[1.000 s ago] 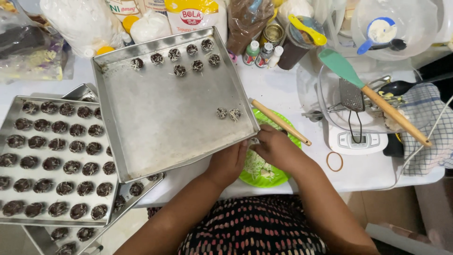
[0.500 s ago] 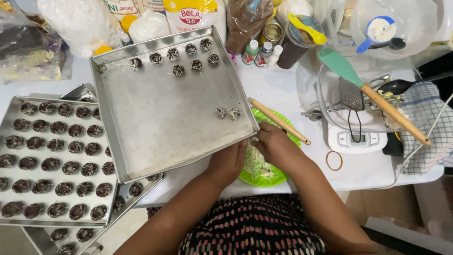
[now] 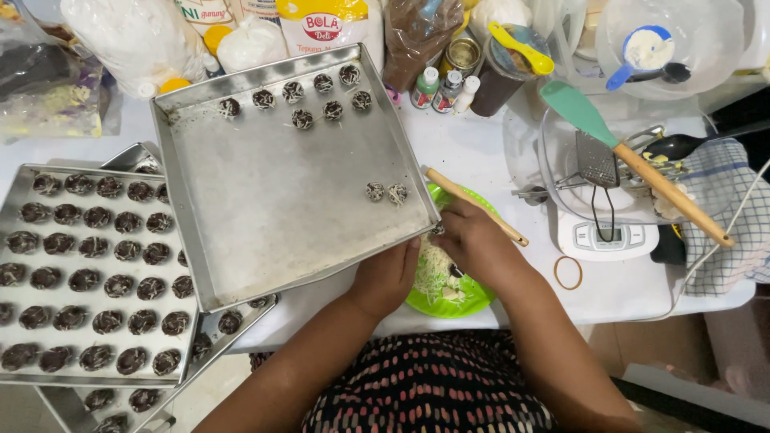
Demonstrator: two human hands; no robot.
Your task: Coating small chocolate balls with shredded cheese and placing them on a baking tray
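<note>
My left hand rests at the near right edge of a large metal baking tray, its fingers curled by a green plate of pale grated shreds. My right hand hovers over the same plate, fingers bent down into the shreds around a small dark ball, partly hidden. A wooden stick lies across the plate's far rim, just beyond my right hand. On the tray, two coated balls sit near the right edge, and several more line the far corner.
A second tray full of dark chocolate balls sits left, over another tray below. Behind are flour bags, small bottles, a tin and a jar. At right stand a scale with tools, a teal spatula, a checked cloth and a rubber band.
Both hands have stayed over the green plate with only small finger movements. The trays and balls have not moved.
</note>
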